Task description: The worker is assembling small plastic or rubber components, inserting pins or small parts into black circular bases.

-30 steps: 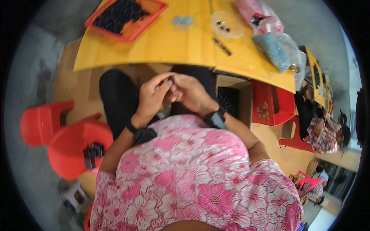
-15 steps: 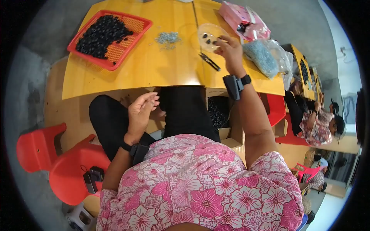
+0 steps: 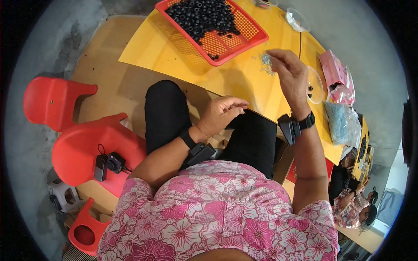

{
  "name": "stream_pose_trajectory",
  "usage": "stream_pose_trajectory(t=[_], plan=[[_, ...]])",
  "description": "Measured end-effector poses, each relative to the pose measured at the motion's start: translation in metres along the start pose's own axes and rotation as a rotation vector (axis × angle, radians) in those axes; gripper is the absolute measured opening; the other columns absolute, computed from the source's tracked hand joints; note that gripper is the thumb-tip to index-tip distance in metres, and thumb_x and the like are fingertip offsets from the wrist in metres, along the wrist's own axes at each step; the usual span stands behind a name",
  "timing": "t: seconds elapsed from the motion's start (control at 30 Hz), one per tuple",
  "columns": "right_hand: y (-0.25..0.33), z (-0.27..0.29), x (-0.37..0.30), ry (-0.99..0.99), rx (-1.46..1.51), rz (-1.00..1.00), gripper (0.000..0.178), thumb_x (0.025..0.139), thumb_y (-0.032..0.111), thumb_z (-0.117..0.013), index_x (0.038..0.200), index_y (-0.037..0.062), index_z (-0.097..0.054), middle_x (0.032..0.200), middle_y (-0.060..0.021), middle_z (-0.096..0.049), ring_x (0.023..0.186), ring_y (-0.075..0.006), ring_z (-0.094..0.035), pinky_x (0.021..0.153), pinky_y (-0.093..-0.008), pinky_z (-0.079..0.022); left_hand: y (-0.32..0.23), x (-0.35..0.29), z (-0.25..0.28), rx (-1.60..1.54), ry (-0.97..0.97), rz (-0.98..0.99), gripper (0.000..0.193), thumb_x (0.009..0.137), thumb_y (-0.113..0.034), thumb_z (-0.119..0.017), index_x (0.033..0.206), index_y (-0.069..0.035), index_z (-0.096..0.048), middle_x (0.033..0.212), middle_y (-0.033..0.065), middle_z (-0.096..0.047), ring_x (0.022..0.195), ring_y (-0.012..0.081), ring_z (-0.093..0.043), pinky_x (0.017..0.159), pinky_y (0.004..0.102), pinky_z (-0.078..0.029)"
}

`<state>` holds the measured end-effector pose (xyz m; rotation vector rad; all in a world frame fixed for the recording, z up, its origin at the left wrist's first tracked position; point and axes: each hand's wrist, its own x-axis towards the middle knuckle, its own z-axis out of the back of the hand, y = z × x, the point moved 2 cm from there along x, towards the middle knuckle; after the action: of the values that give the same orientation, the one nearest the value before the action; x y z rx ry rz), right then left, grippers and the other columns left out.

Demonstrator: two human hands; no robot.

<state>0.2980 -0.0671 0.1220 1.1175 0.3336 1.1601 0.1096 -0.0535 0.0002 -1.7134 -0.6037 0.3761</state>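
Observation:
Above the small pile of pale silvery bits (image 3: 265, 64) on the yellow table (image 3: 174, 52) is my right hand (image 3: 291, 76), fingers curved down and a gap between them and the thumb. My left hand (image 3: 222, 115) hovers over my lap just off the table's front edge. Its thumb and fingertips come together in a pinch; whatever is between them is too small to make out. A red perforated basket (image 3: 244, 47) holds many small black ring-shaped parts (image 3: 200, 19). Right of my right hand, a clear shallow bowl (image 3: 320, 89) contains some black parts.
Behind the bowl lies a pink bag (image 3: 333, 69). A plastic bag of bluish bits (image 3: 336, 119) sits by the table's right edge. Red chairs (image 3: 78, 148) stand at my left, one carrying small black devices (image 3: 102, 167). Another person (image 3: 350, 209) sits far right.
My right hand has gone from above the clear bowl leftward to the silvery pile. My left hand has moved closer to the table edge. The view has turned leftward.

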Motion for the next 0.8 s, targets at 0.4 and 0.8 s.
stream_pose_trajectory(t=[0.4,0.8], plan=[[-0.02,-0.119,0.092,0.689,-0.296,0.429,0.018,0.078,0.007,-0.061,0.095,0.0035,-0.066,0.09,-0.0117,-0.067,0.084,-0.0255,-0.064,0.075,-0.0322,-0.05,0.018,-0.002,0.009,-0.2,0.068,0.086,0.021,0.088,0.0,-0.055,0.108,0.004,-0.058,0.101,0.009,-0.063,0.095,0.0135,-0.06,0.085,0.0258,-0.049],[-0.036,-0.145,0.105,1.136,-0.318,0.243,0.014,0.069,0.006,-0.067,0.082,0.0032,-0.064,0.07,-0.0055,-0.064,0.066,-0.0157,-0.06,0.061,-0.0287,-0.048,0.026,0.007,0.008,-0.207,0.063,0.039,0.018,0.085,-0.005,-0.058,0.1,0.003,-0.062,0.09,0.009,-0.067,0.082,0.0126,-0.065,0.076,0.0239,-0.051]])
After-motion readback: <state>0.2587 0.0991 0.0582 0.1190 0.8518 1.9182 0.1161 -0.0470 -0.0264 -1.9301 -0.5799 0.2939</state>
